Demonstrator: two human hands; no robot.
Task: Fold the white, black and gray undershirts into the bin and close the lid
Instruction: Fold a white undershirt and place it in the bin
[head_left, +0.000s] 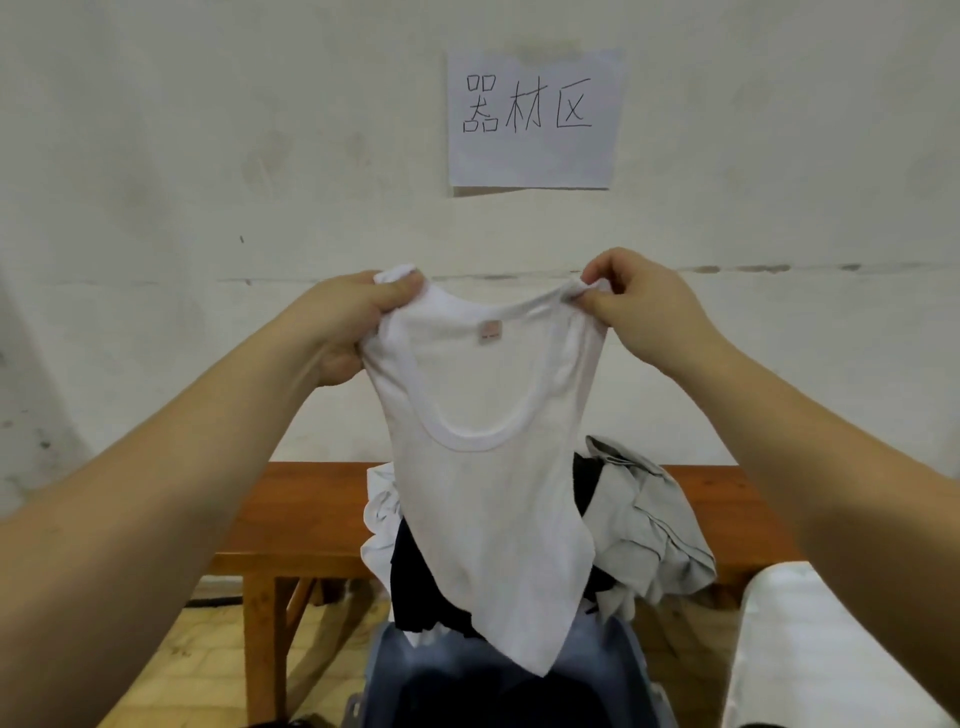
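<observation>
Blue bin (395, 675) cut off below, left hand (345, 322) and right hand (641, 306) pinching white undershirt (483, 493) straps, hiding dark clothes.

White undershirt (483, 467) curtains the bin (387, 670) (sides open).

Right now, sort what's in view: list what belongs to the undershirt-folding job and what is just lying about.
Belongs to the job:
white undershirt, held up by left hand and right hand
black undershirt
gray undershirt
bin

Just lying about:
wooden bench
paper sign on the wall
white object, lower right, unclear what it is
</observation>
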